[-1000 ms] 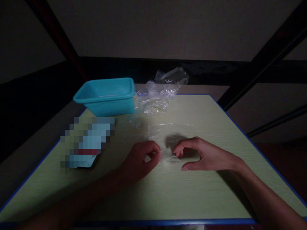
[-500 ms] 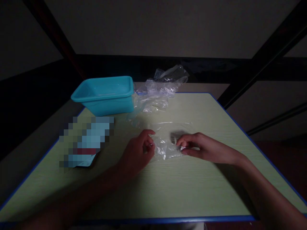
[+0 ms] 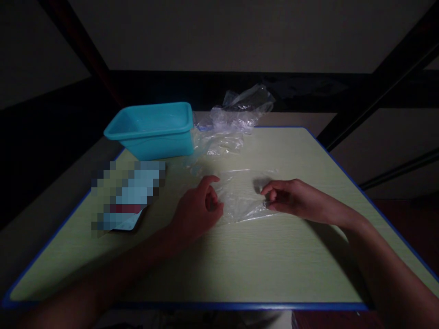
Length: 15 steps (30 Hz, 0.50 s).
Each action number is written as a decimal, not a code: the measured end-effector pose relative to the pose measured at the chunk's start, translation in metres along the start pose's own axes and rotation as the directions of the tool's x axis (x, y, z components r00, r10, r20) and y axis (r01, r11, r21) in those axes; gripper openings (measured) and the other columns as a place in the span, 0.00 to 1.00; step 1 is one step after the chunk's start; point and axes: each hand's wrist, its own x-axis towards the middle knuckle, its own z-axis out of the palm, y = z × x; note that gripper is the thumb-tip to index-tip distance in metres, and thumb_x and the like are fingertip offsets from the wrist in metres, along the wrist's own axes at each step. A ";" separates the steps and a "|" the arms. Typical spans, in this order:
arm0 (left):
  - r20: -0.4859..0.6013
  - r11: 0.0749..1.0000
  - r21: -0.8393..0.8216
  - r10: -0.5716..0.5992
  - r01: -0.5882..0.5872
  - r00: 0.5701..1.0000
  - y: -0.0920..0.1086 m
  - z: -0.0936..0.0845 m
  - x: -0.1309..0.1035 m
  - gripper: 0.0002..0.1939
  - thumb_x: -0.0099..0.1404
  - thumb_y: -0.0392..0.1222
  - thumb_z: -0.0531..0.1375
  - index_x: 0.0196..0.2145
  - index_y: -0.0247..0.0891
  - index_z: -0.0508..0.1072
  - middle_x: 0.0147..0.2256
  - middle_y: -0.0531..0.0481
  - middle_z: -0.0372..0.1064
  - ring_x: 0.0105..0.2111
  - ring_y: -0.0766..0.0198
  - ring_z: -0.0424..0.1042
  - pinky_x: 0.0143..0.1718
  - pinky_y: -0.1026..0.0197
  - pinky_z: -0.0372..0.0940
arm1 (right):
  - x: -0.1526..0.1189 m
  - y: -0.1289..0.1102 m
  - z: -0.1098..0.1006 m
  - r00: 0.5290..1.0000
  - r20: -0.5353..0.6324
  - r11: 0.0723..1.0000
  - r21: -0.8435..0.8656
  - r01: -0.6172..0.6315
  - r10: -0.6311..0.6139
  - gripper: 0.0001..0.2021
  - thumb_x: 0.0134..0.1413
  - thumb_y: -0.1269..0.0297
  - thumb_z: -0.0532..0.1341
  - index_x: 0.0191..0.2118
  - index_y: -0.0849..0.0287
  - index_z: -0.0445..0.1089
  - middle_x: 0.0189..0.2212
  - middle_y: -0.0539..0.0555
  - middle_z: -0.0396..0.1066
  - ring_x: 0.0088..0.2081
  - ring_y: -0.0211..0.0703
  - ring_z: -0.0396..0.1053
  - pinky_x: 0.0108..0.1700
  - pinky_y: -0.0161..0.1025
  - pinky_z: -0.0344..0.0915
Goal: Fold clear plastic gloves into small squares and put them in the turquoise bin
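Observation:
A clear plastic bag (image 3: 240,201) lies spread almost flat on the table between my two hands. My left hand (image 3: 197,208) is at the bag's left side, thumb and index finger apart, the other fingers curled. At the bag's right side is my right hand (image 3: 291,196), its fingers bent toward the thumb, with a bit of the film at the tips. The palm side of this hand is in shadow.
A turquoise plastic basin (image 3: 154,145) stands at the back left. Beside it, crumpled clear plastic bags (image 3: 236,119) heap over the table's far edge. A partly pixelated phone-like object (image 3: 128,221) lies at left. The pale table (image 3: 240,269) has a blue rim.
My hands have moved slightly apart, the right one to the right. The bag's middle, crinkled before, now lies flatter and wider. My left thumb and fingers have parted.

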 end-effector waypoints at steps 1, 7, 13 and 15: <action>-0.007 1.000 0.028 0.004 -0.004 1.000 0.000 -0.001 0.000 0.21 0.51 0.31 0.56 0.44 0.37 0.61 0.21 0.61 0.60 0.19 0.72 0.60 0.22 0.68 0.55 | 0.000 0.001 -0.001 1.000 -0.002 1.000 -0.018 -0.002 0.001 0.05 0.52 0.64 0.57 0.35 0.59 0.65 0.24 0.47 0.64 0.24 0.34 0.63 0.25 0.33 0.61; -0.195 0.892 0.239 0.431 -0.383 0.881 0.000 -0.003 -0.007 0.12 0.56 0.31 0.55 0.39 0.37 0.66 0.28 0.53 0.62 0.28 0.67 0.64 0.29 0.65 0.62 | -0.001 0.000 0.000 0.966 -0.188 0.915 -0.392 0.092 -0.178 0.09 0.56 0.66 0.54 0.38 0.60 0.69 0.33 0.56 0.70 0.33 0.43 0.69 0.35 0.42 0.68; 0.131 0.775 0.277 0.555 -0.568 0.822 0.005 0.009 -0.018 0.17 0.61 0.33 0.52 0.49 0.30 0.62 0.49 0.36 0.63 0.50 0.55 0.64 0.49 0.54 0.64 | 0.006 -0.018 0.026 0.925 -0.050 0.803 -0.516 0.300 -0.377 0.20 0.63 0.63 0.47 0.58 0.64 0.58 0.57 0.63 0.60 0.58 0.48 0.57 0.56 0.49 0.60; 0.228 0.789 0.310 0.481 -0.531 0.847 0.003 0.013 -0.020 0.24 0.61 0.36 0.52 0.54 0.24 0.56 0.56 0.29 0.55 0.58 0.49 0.55 0.55 0.48 0.57 | 0.009 -0.017 0.036 0.936 0.003 0.789 -0.537 0.298 -0.352 0.24 0.63 0.62 0.46 0.61 0.69 0.52 0.61 0.66 0.52 0.62 0.48 0.49 0.60 0.51 0.53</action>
